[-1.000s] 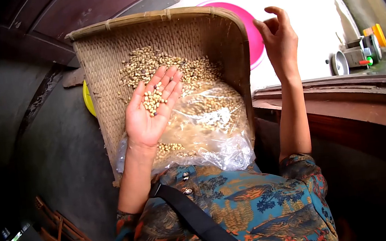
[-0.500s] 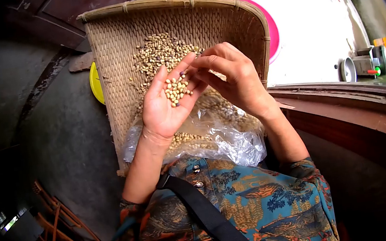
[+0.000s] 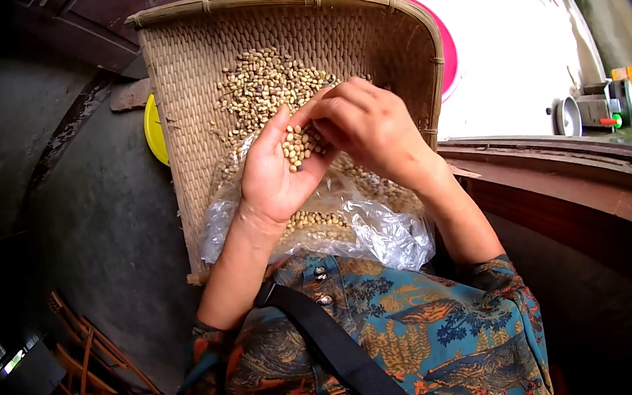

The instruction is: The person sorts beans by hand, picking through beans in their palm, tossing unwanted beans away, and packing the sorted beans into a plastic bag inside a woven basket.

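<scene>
A woven basket tray [image 3: 185, 95] lies across my lap, with a pile of pale and dark beans [image 3: 262, 82] on its weave. Over its near part spreads a clear plastic bag [image 3: 392, 239], with more beans showing through it. My left hand [image 3: 273, 171], palm up and cupped, holds a small heap of beans [image 3: 299, 147]. Above its fingers my right hand [image 3: 375, 131] is bent down with its fingers drawn together; its fingertips are hidden, and whether a bean is between them does not show.
A pink basin [image 3: 444, 47] stands behind the basket's right side, a yellow one [image 3: 155, 130] at its left. A wooden ledge [image 3: 565, 167] runs along the right. Brown wooden furniture [image 3: 100, 366] stands at lower left, a door [image 3: 97, 23] at upper left.
My right hand has come from the far right, beside the basket, to over my left palm. My left hand has shifted right, and its fingers have curled up around the beans.
</scene>
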Action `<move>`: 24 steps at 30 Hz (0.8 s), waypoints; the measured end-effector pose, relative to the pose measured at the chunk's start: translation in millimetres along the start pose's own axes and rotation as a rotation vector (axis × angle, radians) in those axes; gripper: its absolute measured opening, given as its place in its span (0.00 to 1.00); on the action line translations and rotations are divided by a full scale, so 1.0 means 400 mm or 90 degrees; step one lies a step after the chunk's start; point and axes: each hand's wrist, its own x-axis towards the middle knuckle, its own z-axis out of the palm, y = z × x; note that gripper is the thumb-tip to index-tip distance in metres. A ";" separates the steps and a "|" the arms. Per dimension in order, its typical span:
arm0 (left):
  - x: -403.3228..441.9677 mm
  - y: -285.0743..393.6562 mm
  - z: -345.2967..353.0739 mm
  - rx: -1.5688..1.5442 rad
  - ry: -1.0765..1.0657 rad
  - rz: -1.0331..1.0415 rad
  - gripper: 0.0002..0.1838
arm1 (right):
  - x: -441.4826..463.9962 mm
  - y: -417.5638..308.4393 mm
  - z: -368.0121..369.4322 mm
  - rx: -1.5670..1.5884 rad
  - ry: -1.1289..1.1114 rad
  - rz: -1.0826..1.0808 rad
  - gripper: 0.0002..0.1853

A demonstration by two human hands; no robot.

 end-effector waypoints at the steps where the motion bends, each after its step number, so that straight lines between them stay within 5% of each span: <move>1: 0.001 -0.002 0.011 0.023 0.041 0.000 0.28 | 0.001 0.004 -0.006 0.040 0.032 0.014 0.09; 6: 0.012 -0.011 0.066 0.045 0.130 0.012 0.30 | -0.012 0.070 -0.167 -0.136 0.278 0.150 0.10; 9: 0.012 -0.009 0.071 0.036 0.122 0.019 0.31 | -0.037 0.129 -0.226 -0.443 0.222 0.187 0.12; 12: 0.016 -0.007 0.070 0.046 0.115 0.024 0.32 | -0.053 0.058 -0.196 -0.067 0.174 0.303 0.11; 14: 0.014 -0.005 0.065 0.062 0.111 0.019 0.32 | -0.049 -0.004 -0.144 0.067 0.084 0.225 0.11; 16: 0.013 -0.006 0.058 0.079 0.100 0.013 0.32 | -0.042 -0.020 -0.087 0.056 0.034 0.108 0.12; 24: -0.004 -0.007 0.052 0.141 0.147 0.007 0.30 | -0.017 -0.036 -0.008 0.061 -0.029 0.038 0.14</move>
